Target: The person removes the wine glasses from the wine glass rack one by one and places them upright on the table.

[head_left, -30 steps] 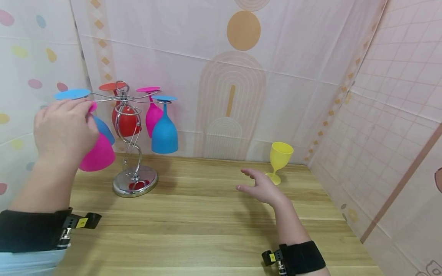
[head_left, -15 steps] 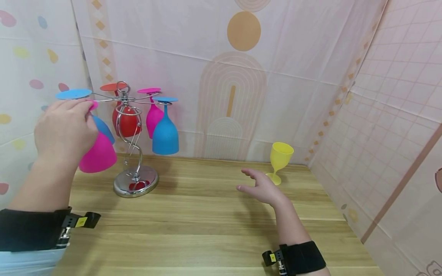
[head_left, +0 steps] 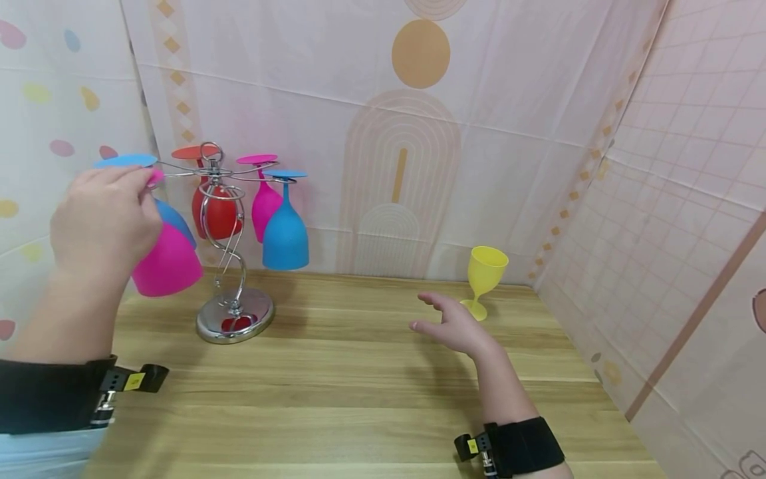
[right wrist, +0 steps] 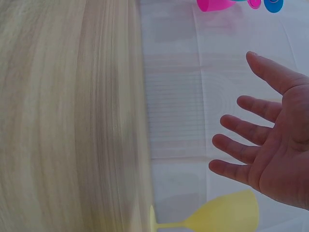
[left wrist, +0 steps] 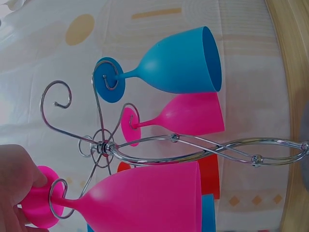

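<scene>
My left hand [head_left: 103, 223] pinches the foot of an upside-down pink goblet [head_left: 167, 266] at the left side of a chrome stemware rack [head_left: 236, 316]. In the left wrist view the goblet's stem [left wrist: 70, 204] passes through a curled wire hook [left wrist: 57, 183], and fingers cover part of its foot. From other hooks hang a blue goblet [head_left: 285, 236], a second pink goblet [head_left: 265, 206] and a red goblet [head_left: 218, 211]. Another blue goblet [head_left: 176, 219] is partly hidden behind my left hand. My right hand [head_left: 457, 327] holds nothing, fingers extended, near an upright yellow goblet [head_left: 487, 269].
One curled rack hook [left wrist: 55, 104] bears no goblet in the left wrist view. Everything stands on a wood-grain table [head_left: 335, 386]. Patterned cloth [head_left: 509, 133] hangs behind it and along both sides.
My left hand has shifted slightly left, the pink goblet moving a little with it. The right hand and yellow goblet have stayed put.
</scene>
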Demonstrator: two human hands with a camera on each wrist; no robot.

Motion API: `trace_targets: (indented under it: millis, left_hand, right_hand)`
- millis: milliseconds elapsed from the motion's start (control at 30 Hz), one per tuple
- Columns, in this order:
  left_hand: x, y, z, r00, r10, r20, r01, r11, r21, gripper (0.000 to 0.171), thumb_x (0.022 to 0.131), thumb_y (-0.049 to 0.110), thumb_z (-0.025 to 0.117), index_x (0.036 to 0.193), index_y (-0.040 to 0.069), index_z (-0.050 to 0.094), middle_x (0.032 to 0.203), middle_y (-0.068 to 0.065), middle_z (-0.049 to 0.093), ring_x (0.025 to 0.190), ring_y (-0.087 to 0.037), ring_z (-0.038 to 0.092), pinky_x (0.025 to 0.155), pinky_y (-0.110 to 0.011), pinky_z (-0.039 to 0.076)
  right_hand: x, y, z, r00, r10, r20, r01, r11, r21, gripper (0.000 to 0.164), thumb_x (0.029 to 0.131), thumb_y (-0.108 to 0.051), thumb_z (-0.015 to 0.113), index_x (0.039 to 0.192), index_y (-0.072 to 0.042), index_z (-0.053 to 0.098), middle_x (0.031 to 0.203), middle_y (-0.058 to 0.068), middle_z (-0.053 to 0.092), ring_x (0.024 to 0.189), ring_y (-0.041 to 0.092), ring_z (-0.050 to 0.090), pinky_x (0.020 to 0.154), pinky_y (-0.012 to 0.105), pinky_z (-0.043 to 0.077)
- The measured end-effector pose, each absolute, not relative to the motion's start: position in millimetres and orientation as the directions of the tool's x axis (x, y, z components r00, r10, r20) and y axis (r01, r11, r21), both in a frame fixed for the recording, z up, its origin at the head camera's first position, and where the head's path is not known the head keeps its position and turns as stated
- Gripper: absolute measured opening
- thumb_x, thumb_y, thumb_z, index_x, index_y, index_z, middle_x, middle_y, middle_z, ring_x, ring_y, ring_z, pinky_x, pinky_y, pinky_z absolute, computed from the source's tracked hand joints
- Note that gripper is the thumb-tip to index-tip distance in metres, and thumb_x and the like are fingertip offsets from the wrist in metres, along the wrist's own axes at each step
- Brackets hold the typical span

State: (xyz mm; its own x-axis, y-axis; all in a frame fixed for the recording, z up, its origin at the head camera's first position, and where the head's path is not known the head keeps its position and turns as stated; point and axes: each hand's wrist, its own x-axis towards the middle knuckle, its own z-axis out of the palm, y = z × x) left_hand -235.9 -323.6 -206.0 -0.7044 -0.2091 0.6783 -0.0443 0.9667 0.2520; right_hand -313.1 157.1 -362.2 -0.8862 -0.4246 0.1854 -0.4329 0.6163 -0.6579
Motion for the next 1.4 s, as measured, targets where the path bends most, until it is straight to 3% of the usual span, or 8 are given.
trace_targets:
  millis: [633, 967, 1400]
  left_hand:
    - [-238, -333, -200, -0.743, -0.241, 0.625, -0.102, 0.963, 0.251, 0.052, 0.102, 0.017, 0.039, 0.150, -0.001, 0.044, 0.149, -0.027, 0.046, 0.137, -0.052, 0.037, 0.095, -0.074, 0.040]
    - [-245, -335, -195, -0.766, -0.238, 0.597, -0.113, 0.964, 0.239, 0.052, 0.103, 0.021, 0.040, 0.148, -0.005, 0.043, 0.133, -0.036, 0.049, 0.118, -0.055, 0.040, 0.087, -0.076, 0.045]
    - [-254, -334, -189, -0.792, -0.192, 0.580, -0.090, 0.976, 0.199, 0.053, 0.102, 0.020, 0.043, 0.147, -0.006, 0.044, 0.145, -0.034, 0.044, 0.128, -0.057, 0.038, 0.087, -0.075, 0.046]
  right_hand:
    - [-312, 155, -360, -0.889, -0.421, 0.177, -0.425, 0.621, -0.659, 0.068, 0.093, -0.038, 0.075, 0.150, -0.011, 0.050, 0.151, 0.006, 0.051, 0.141, 0.034, 0.043, 0.110, 0.054, 0.041]
    - [-312, 156, -361, -0.889, -0.419, 0.182, -0.426, 0.616, -0.663, 0.068, 0.093, -0.039, 0.075, 0.150, -0.011, 0.051, 0.150, 0.006, 0.052, 0.141, 0.034, 0.043, 0.110, 0.054, 0.041]
    - [-311, 157, -361, -0.889, -0.418, 0.186, -0.429, 0.619, -0.658, 0.068, 0.092, -0.038, 0.076, 0.149, -0.010, 0.051, 0.150, 0.007, 0.052, 0.141, 0.033, 0.043, 0.111, 0.053, 0.040]
